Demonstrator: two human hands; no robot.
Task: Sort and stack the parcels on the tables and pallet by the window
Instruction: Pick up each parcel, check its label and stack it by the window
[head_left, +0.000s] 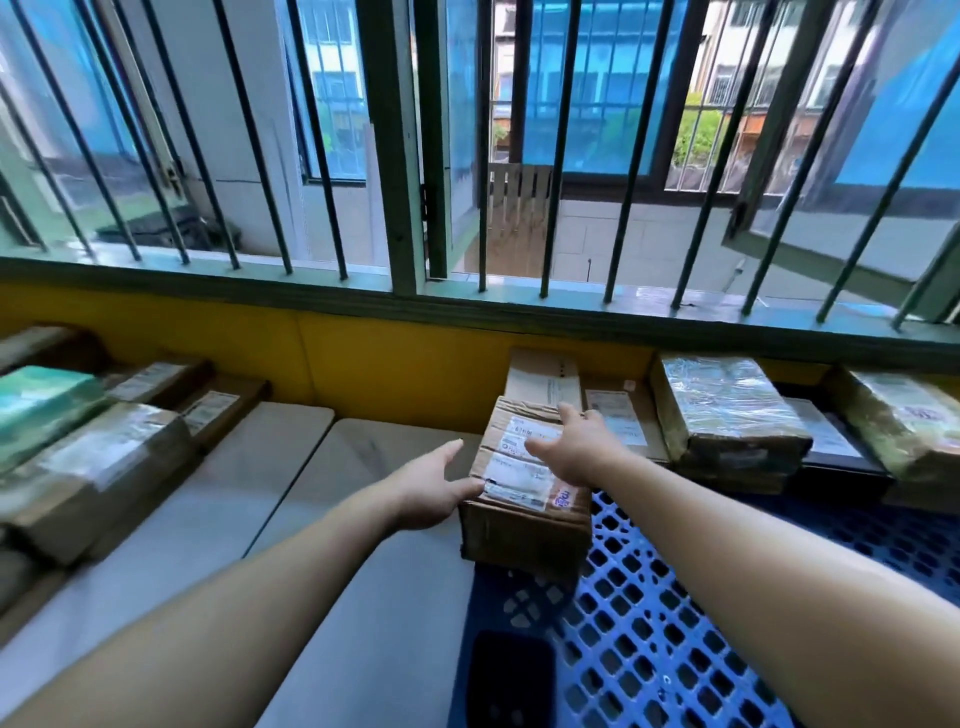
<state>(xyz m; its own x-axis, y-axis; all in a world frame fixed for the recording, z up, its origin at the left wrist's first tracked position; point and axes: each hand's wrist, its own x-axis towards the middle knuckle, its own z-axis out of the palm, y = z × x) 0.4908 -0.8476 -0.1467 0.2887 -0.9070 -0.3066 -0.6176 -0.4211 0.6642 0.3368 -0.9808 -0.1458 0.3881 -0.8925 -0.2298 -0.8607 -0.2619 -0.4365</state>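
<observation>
Cardboard box (524, 483) sits at the near left corner of the blue pallet (675, 623), just beside the grey table (332, 519). The left hand (431, 491) presses its left side, fingers spread, while the right hand (576, 447) lies flat and open on top, gripping nothing. A sound move, I judge, is squaring the box against the neighbouring parcels (722, 415) before lifting, both palms clamping opposite sides.

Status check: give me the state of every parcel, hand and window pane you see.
Brown box: sealed, on pallet edge.
Left hand: open, against box's left side.
Right hand: open, flat on box top.
Wrapped parcel: stacked on another.
Teal parcel: stacked, left table.
Right window pane: swung open.
</observation>
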